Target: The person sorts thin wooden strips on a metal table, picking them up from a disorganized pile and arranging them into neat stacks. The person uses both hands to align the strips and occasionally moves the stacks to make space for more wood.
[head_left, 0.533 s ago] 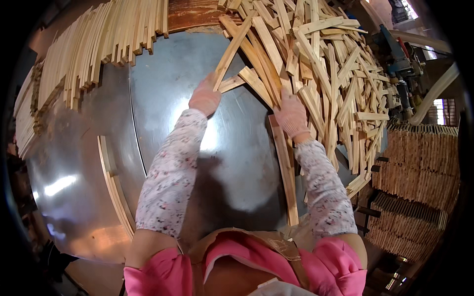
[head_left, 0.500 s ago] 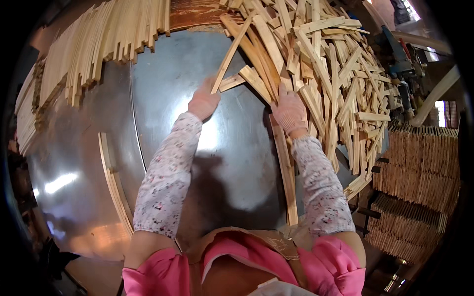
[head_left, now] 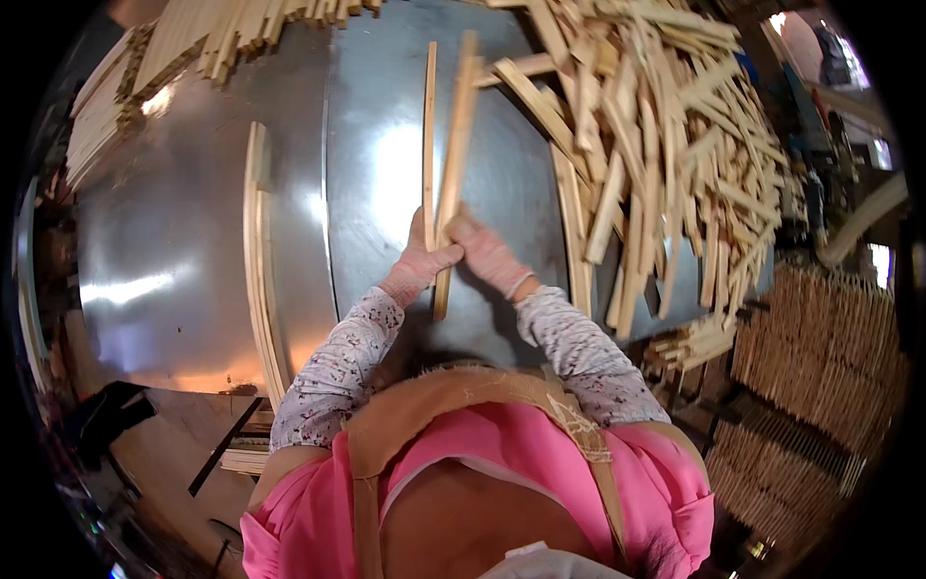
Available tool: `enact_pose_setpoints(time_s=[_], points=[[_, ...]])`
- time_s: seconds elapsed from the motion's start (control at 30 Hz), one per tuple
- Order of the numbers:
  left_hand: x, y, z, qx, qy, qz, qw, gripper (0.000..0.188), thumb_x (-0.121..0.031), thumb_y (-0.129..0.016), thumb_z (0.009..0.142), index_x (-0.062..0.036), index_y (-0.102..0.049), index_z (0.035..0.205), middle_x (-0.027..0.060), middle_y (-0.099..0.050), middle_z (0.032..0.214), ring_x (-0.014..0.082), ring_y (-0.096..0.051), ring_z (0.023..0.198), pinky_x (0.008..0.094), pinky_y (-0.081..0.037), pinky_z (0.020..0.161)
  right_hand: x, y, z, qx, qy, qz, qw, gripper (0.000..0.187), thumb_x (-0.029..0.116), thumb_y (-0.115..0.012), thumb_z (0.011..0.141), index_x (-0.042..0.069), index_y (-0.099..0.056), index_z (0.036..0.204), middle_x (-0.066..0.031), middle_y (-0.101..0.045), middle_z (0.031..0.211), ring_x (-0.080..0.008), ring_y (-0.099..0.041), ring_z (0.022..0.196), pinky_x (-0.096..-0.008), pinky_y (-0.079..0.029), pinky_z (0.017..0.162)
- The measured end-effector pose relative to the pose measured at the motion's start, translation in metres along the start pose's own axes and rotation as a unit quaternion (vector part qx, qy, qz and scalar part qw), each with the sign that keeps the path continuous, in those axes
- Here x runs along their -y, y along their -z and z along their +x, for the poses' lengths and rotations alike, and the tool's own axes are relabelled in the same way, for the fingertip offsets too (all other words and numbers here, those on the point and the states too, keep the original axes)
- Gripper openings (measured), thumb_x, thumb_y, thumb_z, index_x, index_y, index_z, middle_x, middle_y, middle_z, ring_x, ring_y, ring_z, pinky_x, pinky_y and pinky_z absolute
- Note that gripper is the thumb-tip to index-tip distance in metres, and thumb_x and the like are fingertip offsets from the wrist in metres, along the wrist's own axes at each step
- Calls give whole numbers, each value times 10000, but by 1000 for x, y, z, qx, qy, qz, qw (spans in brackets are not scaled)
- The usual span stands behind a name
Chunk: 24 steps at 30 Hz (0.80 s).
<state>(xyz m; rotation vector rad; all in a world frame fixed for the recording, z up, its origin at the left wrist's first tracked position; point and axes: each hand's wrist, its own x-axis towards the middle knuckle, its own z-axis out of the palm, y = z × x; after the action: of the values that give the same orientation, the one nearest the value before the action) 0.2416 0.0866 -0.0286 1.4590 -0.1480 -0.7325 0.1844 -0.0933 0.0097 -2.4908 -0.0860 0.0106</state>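
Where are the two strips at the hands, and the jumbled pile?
Left strip (head_left: 429, 145): head view, mid-length of the part above the hands.
Right strip (head_left: 456, 140): head view, upper shaft, motion-blurred.
Jumbled pile (head_left: 648, 164): head view, a piece near the heap's middle.

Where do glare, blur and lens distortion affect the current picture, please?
Head view: white glare on the metal tabletop, just beyond the left hand; head view: the wooden strip beside the right hand looks smeared, probably by motion, while the thin strip is crisper; head view: strips lying at left look bowed, likely fisheye distortion.
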Motion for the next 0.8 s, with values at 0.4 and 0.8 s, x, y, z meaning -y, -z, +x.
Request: enact_pose_setpoints(time_s=[0.4, 0.8], points=[[-8, 19, -110, -3, 182, -249, 951, 751, -150, -706, 872, -114, -414, 1563, 120, -677, 1113, 243, -695, 874, 404, -621, 757, -57, 38, -261, -75, -505, -151, 847, 829, 391, -818, 916, 48, -466, 1584, -313, -632, 1423, -449, -638, 1298, -502, -518, 1101], [39, -3, -145, -112, 96, 8, 989, 851, -98, -807, 865, 0, -400, 1605, 111, -673, 1210, 214, -687, 982, 352, -609, 905, -11, 35, -267, -29, -278, 356, 892, 775, 74, -700, 936, 6, -393, 1643, -108, -705, 1119, -185, -674, 863, -303, -568, 760]])
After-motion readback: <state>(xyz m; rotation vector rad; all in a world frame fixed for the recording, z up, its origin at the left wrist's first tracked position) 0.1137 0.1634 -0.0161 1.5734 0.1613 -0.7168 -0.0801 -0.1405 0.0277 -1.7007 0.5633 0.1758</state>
